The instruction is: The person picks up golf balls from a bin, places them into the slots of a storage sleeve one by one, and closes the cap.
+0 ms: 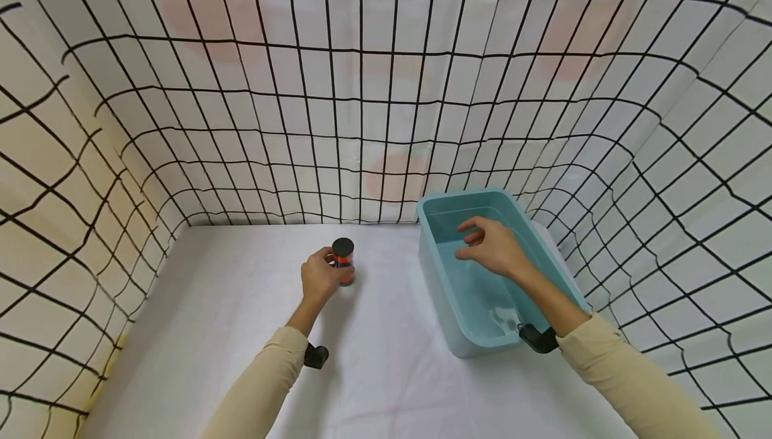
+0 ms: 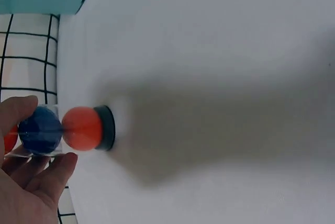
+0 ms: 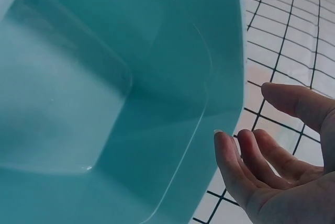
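Reaching forward on cream sleeves (image 1: 265,385), nearest of all, over a white table (image 1: 241,332). Curling the left hand (image 1: 319,277) around a small clear tube (image 1: 343,261) with a black cap, standing upright on the cloth left of the tub; showing blue and orange balls (image 2: 82,128) stacked inside it in the wrist view, fingers (image 2: 49,174) wrapping its sides. Hovering the right hand (image 1: 491,246) over the teal tub (image 1: 435,291), fingers (image 3: 246,166) relaxed and loosely spread, gripping nothing, not visibly touching the rim. Holding nothing inside the tub so far, as far as visible. Judging progress as early: tube gripped but resting on the table, apart from the tub.
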`<state>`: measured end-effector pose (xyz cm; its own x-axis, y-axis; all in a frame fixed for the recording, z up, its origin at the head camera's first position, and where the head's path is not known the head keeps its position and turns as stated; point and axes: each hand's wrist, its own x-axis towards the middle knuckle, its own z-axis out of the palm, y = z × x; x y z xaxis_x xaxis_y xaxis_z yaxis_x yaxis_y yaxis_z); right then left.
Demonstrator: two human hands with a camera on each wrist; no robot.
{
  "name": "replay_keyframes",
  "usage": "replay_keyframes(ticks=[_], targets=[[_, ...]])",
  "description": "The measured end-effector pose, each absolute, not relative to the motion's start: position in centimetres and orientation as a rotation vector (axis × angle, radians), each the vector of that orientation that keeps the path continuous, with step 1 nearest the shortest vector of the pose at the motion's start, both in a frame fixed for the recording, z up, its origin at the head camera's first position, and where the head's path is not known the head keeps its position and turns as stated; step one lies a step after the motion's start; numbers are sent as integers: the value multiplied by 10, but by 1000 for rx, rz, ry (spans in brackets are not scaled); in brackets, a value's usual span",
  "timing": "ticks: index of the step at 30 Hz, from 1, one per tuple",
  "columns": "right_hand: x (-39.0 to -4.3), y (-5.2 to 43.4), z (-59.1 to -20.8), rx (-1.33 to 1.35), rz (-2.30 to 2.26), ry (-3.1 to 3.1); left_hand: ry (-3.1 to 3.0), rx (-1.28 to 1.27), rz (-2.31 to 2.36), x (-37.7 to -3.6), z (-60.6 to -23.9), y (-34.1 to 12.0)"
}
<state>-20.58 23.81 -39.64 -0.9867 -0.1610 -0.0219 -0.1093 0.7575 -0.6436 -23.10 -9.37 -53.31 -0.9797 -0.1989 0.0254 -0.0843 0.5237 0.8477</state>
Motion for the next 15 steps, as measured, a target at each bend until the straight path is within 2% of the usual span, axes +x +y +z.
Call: replay_keyframes(ticks=[10,15], targets=[[-205,241,-398,-218,-1022,2889,-2705,134,-1385,-229,-531,-99],[-202,247,-398,-241,-993,2974,-2850,45,-1258,-227,-517,-112]])
